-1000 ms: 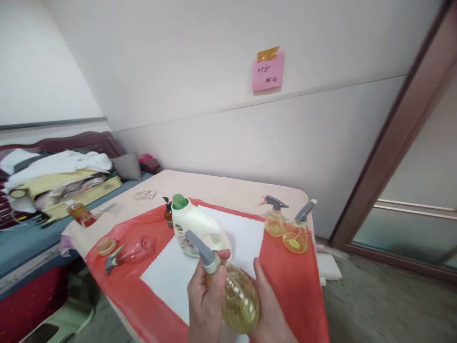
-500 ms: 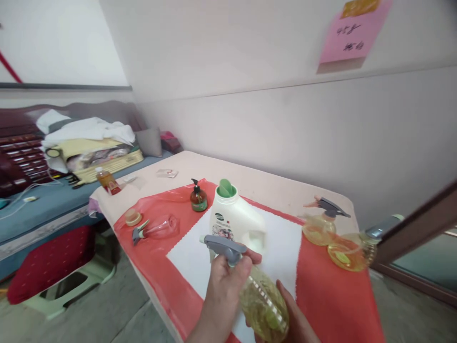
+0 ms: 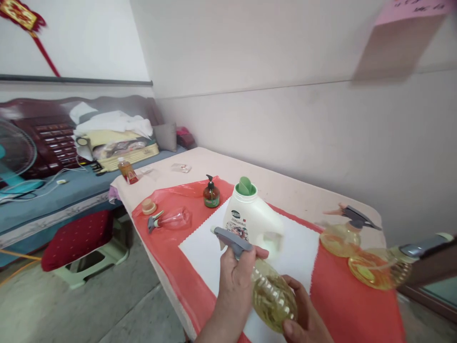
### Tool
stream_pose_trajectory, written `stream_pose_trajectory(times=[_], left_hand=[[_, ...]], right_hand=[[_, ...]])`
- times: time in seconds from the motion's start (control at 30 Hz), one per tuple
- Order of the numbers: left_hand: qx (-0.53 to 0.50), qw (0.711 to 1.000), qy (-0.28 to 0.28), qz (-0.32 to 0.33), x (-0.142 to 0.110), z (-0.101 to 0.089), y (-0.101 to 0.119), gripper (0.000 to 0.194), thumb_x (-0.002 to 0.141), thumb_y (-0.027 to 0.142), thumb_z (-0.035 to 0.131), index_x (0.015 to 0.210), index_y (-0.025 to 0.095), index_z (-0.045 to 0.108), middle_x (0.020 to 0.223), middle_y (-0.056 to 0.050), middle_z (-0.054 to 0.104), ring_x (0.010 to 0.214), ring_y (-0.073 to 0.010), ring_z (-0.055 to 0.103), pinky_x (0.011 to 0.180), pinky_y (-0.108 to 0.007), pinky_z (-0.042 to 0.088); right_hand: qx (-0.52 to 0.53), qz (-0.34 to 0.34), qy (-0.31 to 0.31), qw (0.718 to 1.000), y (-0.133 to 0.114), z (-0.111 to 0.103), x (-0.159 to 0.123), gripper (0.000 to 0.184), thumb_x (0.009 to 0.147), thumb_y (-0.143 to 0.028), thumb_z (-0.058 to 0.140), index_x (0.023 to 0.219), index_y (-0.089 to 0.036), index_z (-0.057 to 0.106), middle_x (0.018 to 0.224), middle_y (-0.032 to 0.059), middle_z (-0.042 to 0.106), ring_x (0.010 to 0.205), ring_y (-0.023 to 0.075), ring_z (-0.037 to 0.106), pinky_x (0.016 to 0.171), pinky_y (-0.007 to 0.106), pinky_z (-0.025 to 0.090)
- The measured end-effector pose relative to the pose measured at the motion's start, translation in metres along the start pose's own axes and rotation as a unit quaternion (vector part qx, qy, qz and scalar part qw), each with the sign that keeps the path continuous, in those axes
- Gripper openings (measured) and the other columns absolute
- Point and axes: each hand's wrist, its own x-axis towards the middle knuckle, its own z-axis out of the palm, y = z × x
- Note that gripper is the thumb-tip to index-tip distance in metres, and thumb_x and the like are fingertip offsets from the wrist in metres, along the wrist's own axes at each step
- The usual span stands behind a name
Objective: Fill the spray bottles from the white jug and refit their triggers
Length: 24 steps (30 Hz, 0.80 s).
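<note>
A clear spray bottle (image 3: 272,297) with yellowish liquid and a grey trigger head is tilted in front of me, its nozzle to the upper left. My left hand (image 3: 238,274) is wrapped round its neck, just under the trigger head. Lower down, my right hand (image 3: 303,312) grips the bottle's base from the right. Just behind them a white detergent jug (image 3: 255,214) with a green spout and no cap stands upright on a white cloth (image 3: 200,247) over red plastic sheeting (image 3: 169,271).
Two yellow spray bottles, one upright (image 3: 341,238) and one lying (image 3: 374,269), are at the right. A pink spray bottle (image 3: 174,217), a cap (image 3: 148,206) and a brown pump bottle (image 3: 211,194) sit at the left. A red-topped stool (image 3: 80,240) stands beside the table.
My view has swung left, so things appear shifted right and the fan comes into sight. Both hands keep hold of the spray bottle, and more of the right hand shows at its base.
</note>
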Motion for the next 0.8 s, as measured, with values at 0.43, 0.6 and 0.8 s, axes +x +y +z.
stream_pose_trajectory(times=[0.43, 0.6, 0.8], left_hand=[[-0.122, 0.991, 0.032, 0.035, 0.010, -0.002, -0.009, 0.034, 0.086, 0.046, 0.056, 0.074, 0.016, 0.067, 0.083, -0.007, 0.068, 0.083, -0.0208, 0.060, 0.077, -0.031, 0.043], [-0.136, 0.989, 0.052, 0.028, 0.013, -0.003, -0.011, 0.032, 0.084, 0.046, 0.060, 0.073, 0.016, 0.066, 0.082, -0.007, 0.068, 0.081, -0.0195, 0.060, 0.076, -0.029, 0.043], [-0.162, 0.985, 0.047, 0.024, 0.012, -0.002, -0.010, 0.030, 0.082, 0.045, 0.063, 0.073, 0.016, 0.066, 0.080, -0.007, 0.067, 0.083, -0.0205, 0.061, 0.074, -0.029, 0.044]], right_hand=[[0.092, 0.135, -0.076, 0.984, -0.013, -0.003, -0.002, 0.066, 0.057, -0.035, 0.089, 0.116, -0.028, 0.061, 0.111, 0.0052, 0.069, 0.085, 0.0186, 0.068, 0.068, 0.024, 0.053], [0.094, 0.198, -0.058, 0.974, -0.013, -0.002, -0.003, 0.057, 0.072, -0.062, 0.071, 0.116, -0.028, 0.062, 0.112, 0.0064, 0.068, 0.084, 0.0210, 0.068, 0.057, 0.023, 0.052], [0.109, 0.159, -0.065, 0.979, -0.013, -0.002, -0.004, 0.057, 0.065, -0.033, 0.085, 0.116, -0.027, 0.063, 0.118, 0.0056, 0.066, 0.093, 0.0193, 0.067, 0.074, 0.026, 0.055]])
